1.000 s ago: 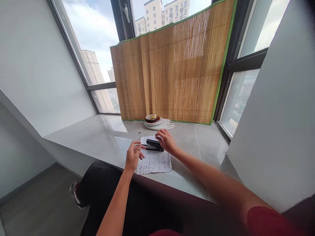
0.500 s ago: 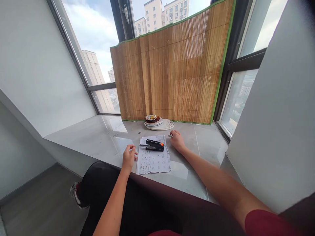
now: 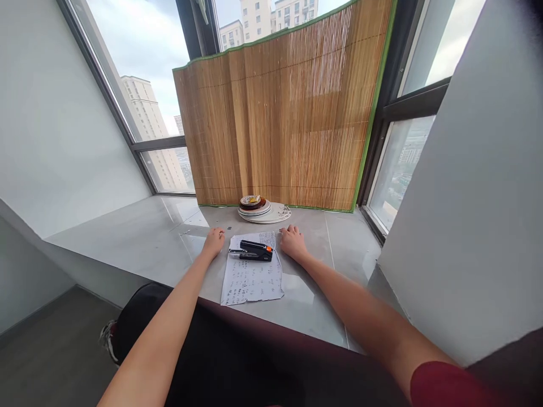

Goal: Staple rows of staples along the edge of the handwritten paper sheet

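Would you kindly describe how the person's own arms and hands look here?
The left hand and right hand show no gloves. Both forearms are bare, and a short dark red sleeve covers the upper right arm.

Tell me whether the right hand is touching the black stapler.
Apart. The head view shows it: bare paper and tile show between the right hand and the orange-marked end of the black stapler.

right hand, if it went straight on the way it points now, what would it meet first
Likely the white oval plate, going by the line of the right hand and forearm, though depth is unclear from one view.
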`<control>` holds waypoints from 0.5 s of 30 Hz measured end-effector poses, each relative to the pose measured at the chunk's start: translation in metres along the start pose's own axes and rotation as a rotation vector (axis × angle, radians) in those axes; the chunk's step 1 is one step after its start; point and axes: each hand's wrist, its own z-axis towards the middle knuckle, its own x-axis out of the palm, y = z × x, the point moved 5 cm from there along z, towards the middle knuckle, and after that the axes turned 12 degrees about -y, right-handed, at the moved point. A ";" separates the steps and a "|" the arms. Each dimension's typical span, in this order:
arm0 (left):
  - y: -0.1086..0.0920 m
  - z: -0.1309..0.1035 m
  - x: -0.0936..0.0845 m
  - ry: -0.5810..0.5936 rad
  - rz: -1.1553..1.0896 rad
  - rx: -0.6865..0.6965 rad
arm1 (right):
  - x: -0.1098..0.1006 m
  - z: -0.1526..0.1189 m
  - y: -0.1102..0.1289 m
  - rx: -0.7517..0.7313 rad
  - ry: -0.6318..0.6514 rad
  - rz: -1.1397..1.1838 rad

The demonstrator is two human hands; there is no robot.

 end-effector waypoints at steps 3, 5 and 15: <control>-0.002 0.012 0.016 0.086 0.031 0.067 | -0.001 0.000 0.001 -0.001 -0.003 -0.007; -0.002 0.016 0.024 0.134 0.048 0.098 | -0.002 -0.001 0.002 -0.001 -0.005 -0.011; -0.004 0.009 0.025 0.143 0.117 0.143 | -0.004 -0.002 0.004 -0.010 -0.008 0.023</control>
